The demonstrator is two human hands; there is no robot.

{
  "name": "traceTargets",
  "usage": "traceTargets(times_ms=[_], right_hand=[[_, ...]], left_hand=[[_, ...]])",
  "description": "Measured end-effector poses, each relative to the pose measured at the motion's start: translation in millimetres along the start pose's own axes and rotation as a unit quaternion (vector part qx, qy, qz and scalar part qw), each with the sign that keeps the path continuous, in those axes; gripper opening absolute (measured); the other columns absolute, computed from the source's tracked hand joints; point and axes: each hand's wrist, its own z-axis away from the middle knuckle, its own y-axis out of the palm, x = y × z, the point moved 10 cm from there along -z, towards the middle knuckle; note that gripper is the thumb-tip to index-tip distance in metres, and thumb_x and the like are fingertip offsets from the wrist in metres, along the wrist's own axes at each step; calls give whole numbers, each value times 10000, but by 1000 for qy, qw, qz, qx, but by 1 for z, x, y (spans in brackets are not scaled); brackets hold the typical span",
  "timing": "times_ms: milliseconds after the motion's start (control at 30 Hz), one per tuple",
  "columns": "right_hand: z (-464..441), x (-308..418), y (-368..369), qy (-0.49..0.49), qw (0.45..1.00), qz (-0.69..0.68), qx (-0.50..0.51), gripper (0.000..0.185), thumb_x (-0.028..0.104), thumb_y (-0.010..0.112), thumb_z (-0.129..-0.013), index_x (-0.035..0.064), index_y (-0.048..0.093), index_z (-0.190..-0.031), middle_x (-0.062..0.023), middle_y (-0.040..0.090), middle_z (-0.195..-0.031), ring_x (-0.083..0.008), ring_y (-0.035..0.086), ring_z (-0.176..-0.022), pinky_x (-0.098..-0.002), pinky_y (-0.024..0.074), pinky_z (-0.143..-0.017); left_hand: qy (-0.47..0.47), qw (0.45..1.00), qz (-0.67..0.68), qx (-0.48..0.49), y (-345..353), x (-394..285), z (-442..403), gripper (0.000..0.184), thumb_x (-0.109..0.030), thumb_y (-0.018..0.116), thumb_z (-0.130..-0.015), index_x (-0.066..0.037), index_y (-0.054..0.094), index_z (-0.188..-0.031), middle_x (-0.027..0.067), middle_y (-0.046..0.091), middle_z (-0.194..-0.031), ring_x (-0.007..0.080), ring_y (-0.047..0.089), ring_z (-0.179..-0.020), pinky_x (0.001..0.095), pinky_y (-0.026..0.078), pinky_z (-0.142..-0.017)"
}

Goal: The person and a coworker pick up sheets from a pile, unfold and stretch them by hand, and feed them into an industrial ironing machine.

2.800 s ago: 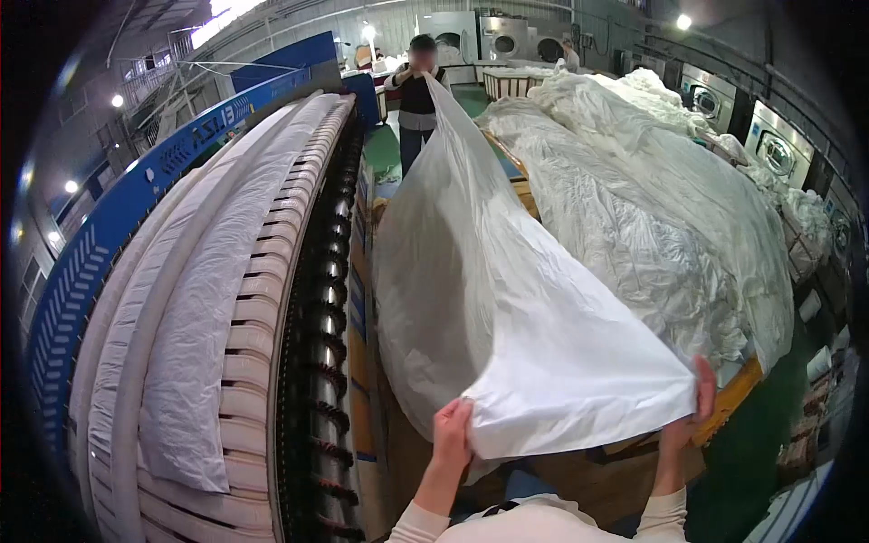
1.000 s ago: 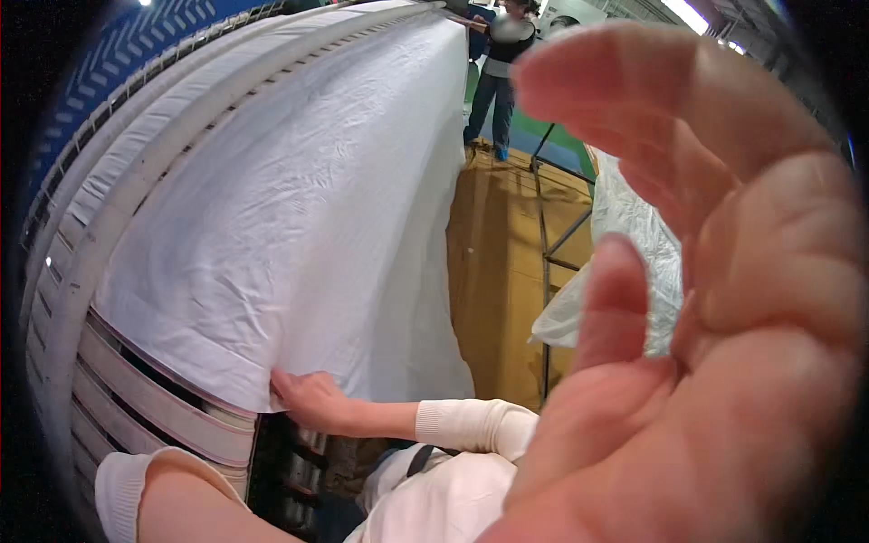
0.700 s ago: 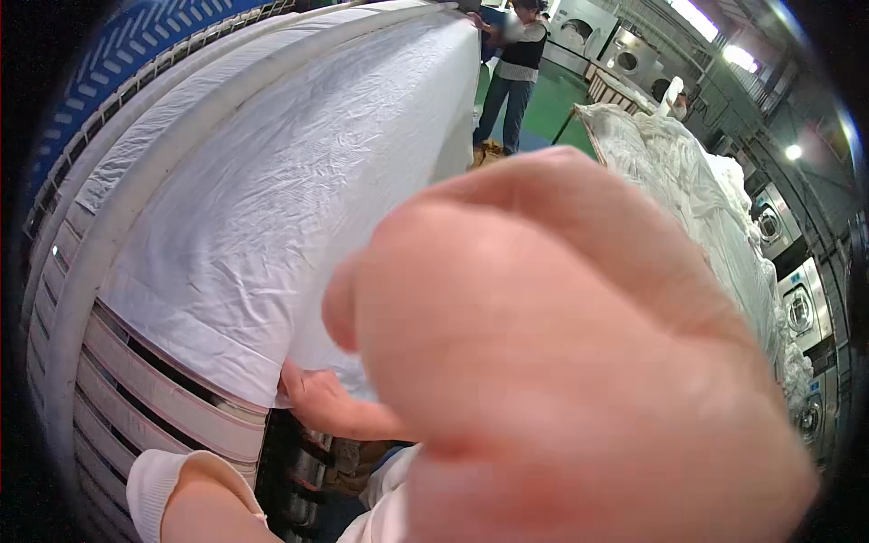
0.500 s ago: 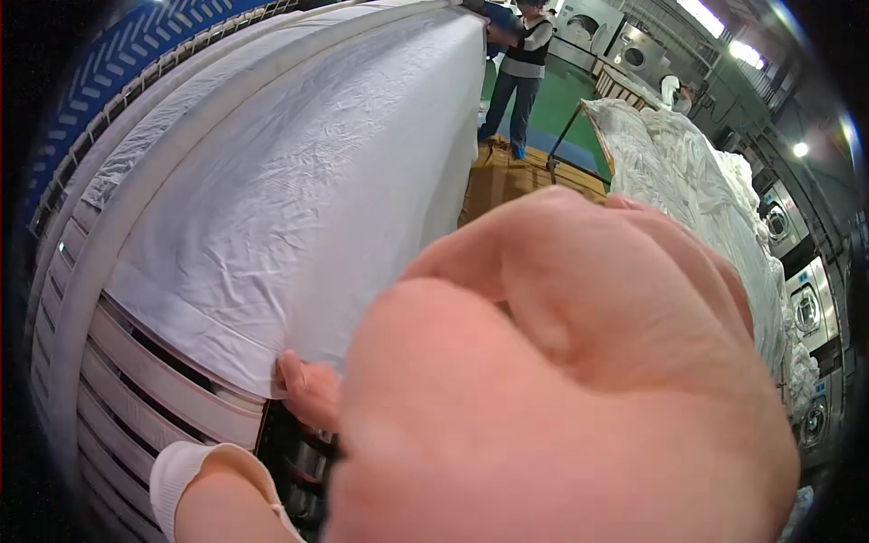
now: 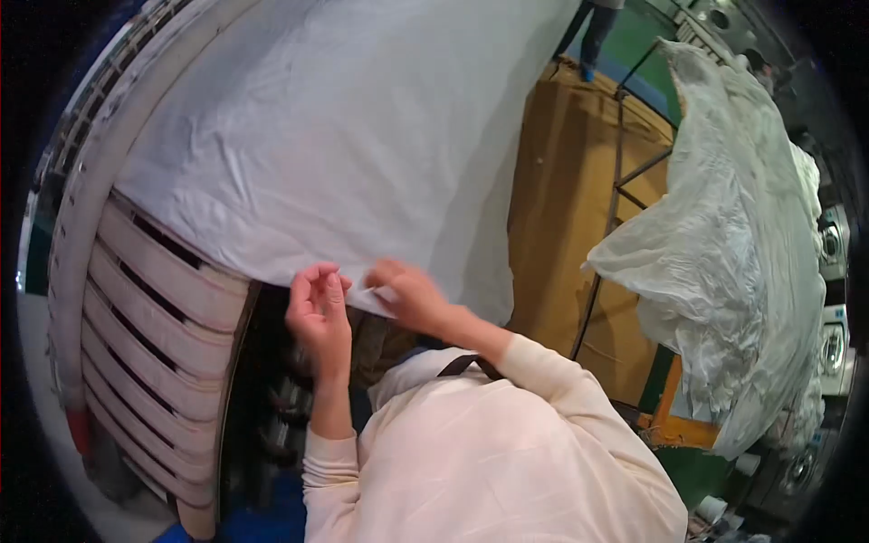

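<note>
A large white sheet (image 5: 362, 136) lies over the machine's slatted feed belts (image 5: 172, 344) and hangs down at its near edge. My left hand (image 5: 319, 303) is at that edge, palm up, thumb and fingers curled together; what they hold, if anything, is too small to tell. Just to its right, my right hand (image 5: 409, 294) is closed, slightly blurred, with a small white bit at its fingertips that I cannot make out. The two hands are a little apart, both in front of the sheet's lower edge.
Tan boards (image 5: 561, 217) cover the floor on the right. A metal-framed cart (image 5: 619, 181) carries a heap of crumpled white linen (image 5: 724, 226). Another person's legs (image 5: 593, 41) stand at the far end. Washing machines (image 5: 835, 344) line the right side.
My view has tipped down. My right hand, earlier large and close to the camera, is now down beside my left at the sheet's edge. The sheet's wrinkles look smoother.
</note>
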Motion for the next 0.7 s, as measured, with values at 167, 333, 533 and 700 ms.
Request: traceTargets(times_ms=[167,333,533,700], right_hand=[[113,-119,-24,232,972,32,-1,140,61,634,-757,52,593,-891,-107,599,-850,-251,612,-774,-341,493,-697],[136,-133,-8,262,965,-24,16,144,112,635,-776,49,608,-902,-116,617,-848,-240,619,-771,-345,489,-714],[122,-109,12,209,977,-10,46,161,105,662,-770,36,608,-905,-102,619,-806,-224,627,-765,-326,501,-687],[126,-110,14,166,986,14,30,154,178,639,-790,53,613,-877,-123,623,-833,-281,612,-784,-375,491,-689]], left_hand=[[63,983,-103,-140,-38,97,16,381,-118,643,-835,19,449,-1134,121,525,-996,209,544,-915,314,476,-761],[79,957,-263,-93,-29,110,-10,270,-168,646,-834,50,587,-983,185,602,-931,315,584,-856,372,472,-725],[85,953,-289,-19,-24,74,10,227,-173,622,-853,53,634,-832,203,639,-779,353,617,-742,364,473,-653],[0,998,43,-43,-28,109,4,293,-128,602,-885,57,549,-1106,101,620,-1028,152,576,-936,291,454,-805]])
